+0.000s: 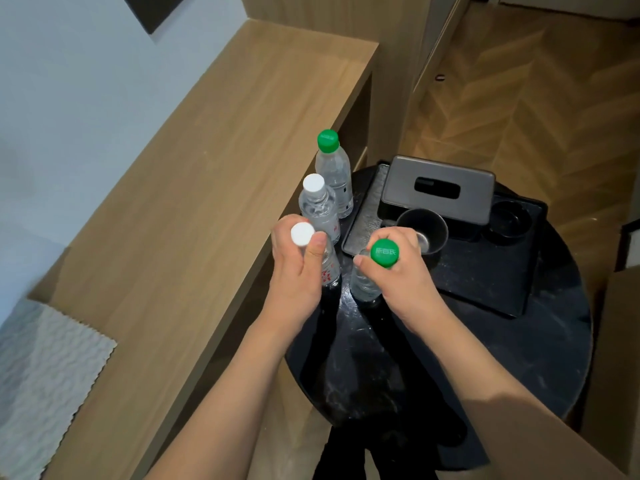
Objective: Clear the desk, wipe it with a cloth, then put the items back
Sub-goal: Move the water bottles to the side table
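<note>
Two clear plastic bottles, white-capped (pixel 303 234) in the left hand (pixel 298 271) and green-capped (pixel 384 252) in the right hand (pixel 398 271), are grasped by curled fingers over the round black side table (pixel 381 368), while the long wooden counter (pixel 194 188) holds only a pale grey cloth (pixel 45 368), so returning items likely remains.

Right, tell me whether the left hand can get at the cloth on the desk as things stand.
Probably not yet. The left hand grips a white-capped bottle over the black round table. The cloth lies uncovered on the desk, so the way looks free once the bottle is put down.
</note>
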{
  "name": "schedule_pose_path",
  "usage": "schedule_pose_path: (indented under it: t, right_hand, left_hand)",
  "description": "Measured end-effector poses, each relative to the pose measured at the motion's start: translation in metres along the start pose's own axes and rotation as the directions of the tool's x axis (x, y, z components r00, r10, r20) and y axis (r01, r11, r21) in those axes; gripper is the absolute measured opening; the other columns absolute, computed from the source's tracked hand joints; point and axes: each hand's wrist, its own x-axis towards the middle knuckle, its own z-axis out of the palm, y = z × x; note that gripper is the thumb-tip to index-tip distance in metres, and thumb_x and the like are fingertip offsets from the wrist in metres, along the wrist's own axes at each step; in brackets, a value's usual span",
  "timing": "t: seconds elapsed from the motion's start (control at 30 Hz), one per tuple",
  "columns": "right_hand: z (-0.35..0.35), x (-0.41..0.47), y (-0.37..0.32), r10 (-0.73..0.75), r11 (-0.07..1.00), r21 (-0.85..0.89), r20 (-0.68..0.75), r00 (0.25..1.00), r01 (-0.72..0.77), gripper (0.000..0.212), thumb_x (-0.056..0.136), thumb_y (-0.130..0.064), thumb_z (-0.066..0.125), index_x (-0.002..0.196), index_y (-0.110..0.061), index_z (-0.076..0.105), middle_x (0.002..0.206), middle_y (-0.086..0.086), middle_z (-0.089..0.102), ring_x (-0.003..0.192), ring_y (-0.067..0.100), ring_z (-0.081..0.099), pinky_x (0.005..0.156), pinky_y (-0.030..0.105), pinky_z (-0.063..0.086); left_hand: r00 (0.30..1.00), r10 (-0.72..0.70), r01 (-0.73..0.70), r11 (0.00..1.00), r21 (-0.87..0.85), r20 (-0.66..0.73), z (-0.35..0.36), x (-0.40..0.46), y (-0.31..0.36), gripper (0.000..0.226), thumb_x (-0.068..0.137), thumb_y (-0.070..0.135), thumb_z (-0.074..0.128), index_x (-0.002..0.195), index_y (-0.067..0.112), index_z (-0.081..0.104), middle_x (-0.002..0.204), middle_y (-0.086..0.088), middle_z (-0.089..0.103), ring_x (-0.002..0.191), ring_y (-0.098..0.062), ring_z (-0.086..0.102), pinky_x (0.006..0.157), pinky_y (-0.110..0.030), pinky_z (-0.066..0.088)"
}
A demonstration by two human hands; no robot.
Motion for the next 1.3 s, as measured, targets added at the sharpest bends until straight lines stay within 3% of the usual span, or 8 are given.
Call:
schedule_pose_path:
  t: [0.17, 0.33, 0.53, 0.67, 0.8, 1.0, 1.13, 1.3]
  right_hand:
    - [0.012, 0.01, 0.006, -0.068, 0.996, -0.05, 0.027, 0.997, 0.069, 0.026, 0.08, -0.024, 0.074, 0.085, -0.039, 0.053, 0.106, -0.008, 0.042, 0.113, 0.017, 0.042, 0.094, 0.007, 0.027]
    - [0.018, 0.019, 0.011, -0.125, 0.987, -0.099, 0.044, 0.991, 0.129, 0.025, 0.079, -0.029, 0.071, 0.088, -0.041, 0.051, 0.104, -0.01, 0.045, 0.11, 0.017, 0.046, 0.095, 0.016, 0.032]
    - [0.018, 0.014, 0.013, -0.12, 0.988, -0.095, -0.012, 0.993, 0.119, 0.022, 0.079, -0.027, 0.074, 0.095, -0.026, 0.058, 0.103, -0.011, 0.052, 0.104, 0.014, 0.052, 0.093, 0.027, 0.041]
    - [0.017, 0.002, 0.003, -0.087, 0.992, -0.092, -0.022, 0.996, 0.085, 0.036, 0.08, -0.027, 0.076, 0.111, -0.028, 0.057, 0.113, -0.012, 0.055, 0.11, 0.005, 0.053, 0.095, 0.024, 0.041]
    - [0.015, -0.008, -0.021, -0.317, 0.898, -0.332, -0.038, 0.947, 0.287, 0.05, 0.086, -0.022, 0.074, 0.131, -0.017, 0.053, 0.135, -0.005, 0.05, 0.13, 0.009, 0.042, 0.113, 0.027, 0.031]
    - [0.033, -0.026, -0.05, -0.635, 0.649, -0.429, 0.148, 0.758, 0.628, 0.048, 0.089, -0.011, 0.067, 0.134, -0.002, 0.052, 0.143, 0.015, 0.048, 0.139, 0.029, 0.039, 0.118, 0.051, 0.028]
    - [0.066, -0.044, -0.066, -0.66, 0.617, -0.297, 0.307, 0.685, 0.728, 0.048, 0.09, -0.011, 0.063, 0.136, -0.002, 0.05, 0.143, 0.015, 0.046, 0.137, 0.032, 0.04, 0.118, 0.049, 0.027]
    - [0.112, -0.087, -0.081, -0.656, 0.599, -0.134, 0.484, 0.58, 0.79, 0.053, 0.09, -0.007, 0.064, 0.14, -0.006, 0.047, 0.146, 0.01, 0.044, 0.139, 0.024, 0.036, 0.115, 0.054, 0.029]
  left_hand:
    - [0.999, 0.03, -0.031, 0.999, 0.027, 0.037, 0.005, 0.012, -0.017, 0.02, 0.1, 0.057, 0.037, 0.114, 0.045, 0.033, 0.123, -0.005, 0.043, 0.116, -0.019, 0.046, 0.104, -0.043, 0.041]
    - [0.997, -0.069, 0.07, 0.995, -0.076, 0.026, 0.011, 0.014, -0.03, 0.028, 0.097, 0.061, 0.037, 0.117, 0.041, 0.039, 0.121, 0.002, 0.049, 0.114, -0.018, 0.049, 0.103, -0.047, 0.043]
    - [0.991, -0.124, 0.131, 0.976, -0.173, 0.05, 0.014, 0.018, -0.036, 0.031, 0.098, 0.063, 0.034, 0.119, 0.042, 0.044, 0.124, -0.001, 0.051, 0.118, -0.026, 0.049, 0.105, -0.057, 0.039]
    - [0.984, -0.157, 0.169, 0.972, -0.163, 0.086, 0.007, 0.014, -0.032, 0.034, 0.096, 0.064, 0.036, 0.122, 0.043, 0.042, 0.127, -0.001, 0.052, 0.12, -0.023, 0.051, 0.104, -0.056, 0.041]
    - [0.985, -0.149, 0.157, 0.983, -0.092, 0.093, -0.008, 0.005, -0.019, 0.05, 0.097, 0.06, 0.037, 0.14, 0.034, 0.035, 0.145, 0.004, 0.045, 0.135, -0.012, 0.043, 0.115, -0.046, 0.036]
    - [0.977, -0.057, 0.093, 0.981, 0.169, -0.205, -0.057, -0.037, 0.008, 0.047, 0.103, 0.028, 0.051, 0.146, 0.016, 0.036, 0.149, 0.002, 0.044, 0.139, -0.013, 0.04, 0.117, -0.043, 0.034]
    - [0.909, -0.015, 0.164, 0.931, 0.325, -0.415, -0.096, -0.085, 0.012, 0.045, 0.103, 0.025, 0.049, 0.145, 0.013, 0.038, 0.146, -0.004, 0.046, 0.139, -0.02, 0.04, 0.118, -0.055, 0.029]
    - [0.79, -0.023, 0.338, 0.849, 0.406, -0.612, -0.147, -0.16, -0.001, 0.046, 0.102, 0.021, 0.053, 0.144, 0.006, 0.042, 0.146, -0.011, 0.047, 0.14, -0.025, 0.038, 0.117, -0.057, 0.031]
